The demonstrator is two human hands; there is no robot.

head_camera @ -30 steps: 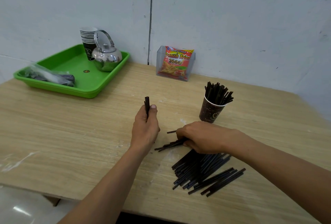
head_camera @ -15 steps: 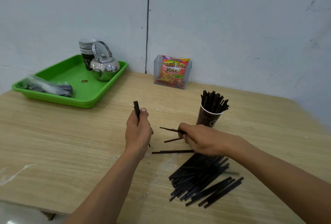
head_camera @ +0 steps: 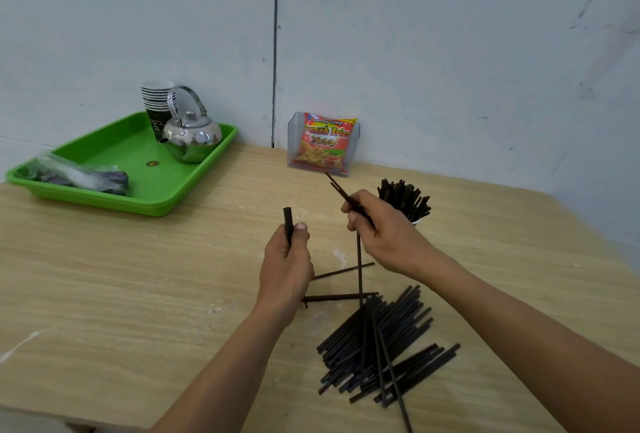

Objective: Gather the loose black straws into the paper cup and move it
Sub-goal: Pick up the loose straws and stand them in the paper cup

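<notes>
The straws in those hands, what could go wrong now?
1. The right hand pinches only a few straws loosely and at different angles, so one might slip out.
2. The paper cup sits right behind that hand and already looks packed, so a bump could tip it.
3. Stray straws lie apart from the big pile and could get left behind.

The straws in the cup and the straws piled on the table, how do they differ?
The straws in the paper cup stand nearly upright and fan outward at the top; the loose pile lies flat on the table. The cup's straws sit bunched together behind the right hand; the pile sprawls nearer the person, with a few strays apart from it. Both are thin black straws.
</notes>
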